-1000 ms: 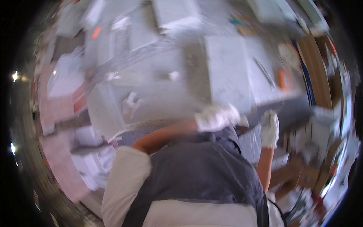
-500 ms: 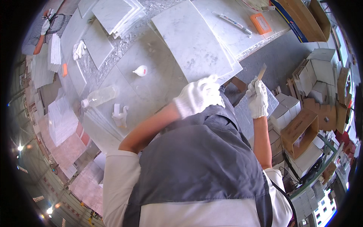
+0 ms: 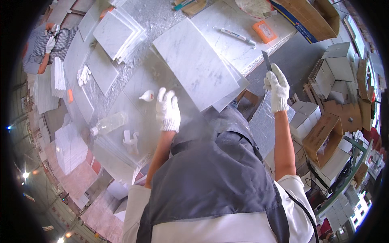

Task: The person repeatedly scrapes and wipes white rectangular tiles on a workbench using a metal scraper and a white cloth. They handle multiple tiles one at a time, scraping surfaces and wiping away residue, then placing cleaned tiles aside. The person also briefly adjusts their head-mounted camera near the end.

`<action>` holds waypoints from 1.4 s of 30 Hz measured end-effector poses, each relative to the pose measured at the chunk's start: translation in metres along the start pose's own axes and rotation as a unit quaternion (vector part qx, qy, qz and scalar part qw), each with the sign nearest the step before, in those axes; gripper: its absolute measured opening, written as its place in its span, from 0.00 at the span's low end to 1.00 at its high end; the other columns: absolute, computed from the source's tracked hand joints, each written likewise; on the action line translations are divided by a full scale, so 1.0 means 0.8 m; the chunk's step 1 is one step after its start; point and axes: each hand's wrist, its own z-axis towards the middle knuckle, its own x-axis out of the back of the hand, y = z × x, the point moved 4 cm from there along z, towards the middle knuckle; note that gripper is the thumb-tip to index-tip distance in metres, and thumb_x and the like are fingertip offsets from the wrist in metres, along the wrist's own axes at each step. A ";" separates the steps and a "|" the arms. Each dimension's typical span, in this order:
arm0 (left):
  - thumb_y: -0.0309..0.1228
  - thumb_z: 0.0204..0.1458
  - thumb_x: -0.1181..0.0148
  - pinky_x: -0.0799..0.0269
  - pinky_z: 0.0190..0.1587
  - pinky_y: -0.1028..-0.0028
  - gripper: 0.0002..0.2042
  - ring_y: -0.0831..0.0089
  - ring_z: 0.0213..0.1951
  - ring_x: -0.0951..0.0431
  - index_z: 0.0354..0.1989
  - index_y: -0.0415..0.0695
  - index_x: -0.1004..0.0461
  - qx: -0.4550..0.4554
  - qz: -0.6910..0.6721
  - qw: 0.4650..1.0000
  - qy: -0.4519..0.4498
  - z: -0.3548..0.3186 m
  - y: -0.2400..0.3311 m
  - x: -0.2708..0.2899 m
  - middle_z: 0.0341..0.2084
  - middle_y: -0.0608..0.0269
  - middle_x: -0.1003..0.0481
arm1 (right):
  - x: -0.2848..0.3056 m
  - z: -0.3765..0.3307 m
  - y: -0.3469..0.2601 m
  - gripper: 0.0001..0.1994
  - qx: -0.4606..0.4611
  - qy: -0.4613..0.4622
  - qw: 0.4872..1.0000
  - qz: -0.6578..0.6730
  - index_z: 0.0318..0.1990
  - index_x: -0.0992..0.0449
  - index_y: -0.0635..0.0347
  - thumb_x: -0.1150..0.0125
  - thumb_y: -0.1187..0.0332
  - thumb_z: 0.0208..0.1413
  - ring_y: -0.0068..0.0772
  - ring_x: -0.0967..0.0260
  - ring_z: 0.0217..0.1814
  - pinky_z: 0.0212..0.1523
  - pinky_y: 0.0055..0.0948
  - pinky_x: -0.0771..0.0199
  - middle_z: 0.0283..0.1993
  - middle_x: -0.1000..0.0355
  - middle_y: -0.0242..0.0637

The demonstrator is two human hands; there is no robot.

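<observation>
My left hand [image 3: 168, 109], in a white knitted glove, is open above the work surface with its fingers apart. Closest to its fingertips is a small white squeeze bottle [image 3: 147, 96] with a pointed tip. White-grey marble-look tiles [image 3: 194, 60] lie in a slightly fanned stack ahead of me, one corner toward my body. My right hand [image 3: 278, 90], gloved too, is closed on a thin flat blade-like strip [image 3: 266, 60] that points up and away. The strip looks dark grey; its exact kind is unclear. It is held in the air to the right of the stack.
A white marker [image 3: 235, 36] and an orange block [image 3: 264, 31] lie beyond the stack. At left are a clear bottle [image 3: 109, 123], a loose glove [image 3: 84, 75] and more tiles [image 3: 117, 34]. Cardboard boxes [image 3: 322, 139] crowd the right. Another person's gloved hand [image 3: 50, 44] shows far left.
My left hand has left the near corner of the tile stack and moved left, fingers spreading. My right hand has risen slightly, and the strip has turned, now looking darker.
</observation>
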 end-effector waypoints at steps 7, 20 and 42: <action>0.36 0.53 0.31 0.27 0.52 0.61 0.11 0.55 0.51 0.23 0.35 0.41 0.22 0.013 -0.010 0.999 0.035 -0.020 0.028 0.015 0.50 0.56 0.23 | -0.057 0.119 -0.088 0.14 0.158 0.015 0.979 -0.127 0.54 0.19 0.58 0.36 0.69 0.61 0.16 0.29 0.30 0.31 0.21 0.27 0.34 0.22 0.29; 0.34 0.60 0.39 0.32 0.61 0.66 0.19 0.62 0.56 0.26 0.56 0.36 0.28 0.293 -0.181 0.939 -0.005 -0.036 0.016 0.001 0.55 0.51 0.27 | -0.120 0.258 -0.093 0.15 0.269 0.031 0.893 -0.358 0.48 0.17 0.50 0.41 0.57 0.58 0.46 0.22 0.50 0.51 0.36 0.25 0.45 0.19 0.43; 0.35 0.61 0.39 0.33 0.61 0.66 0.17 0.62 0.57 0.26 0.55 0.39 0.26 0.303 -0.127 0.944 -0.020 -0.033 0.028 -0.007 0.54 0.54 0.24 | -0.127 0.277 -0.081 0.13 0.032 -0.068 0.991 -0.110 0.51 0.18 0.58 0.37 0.68 0.60 0.23 0.29 0.28 0.29 0.23 0.24 0.35 0.22 0.32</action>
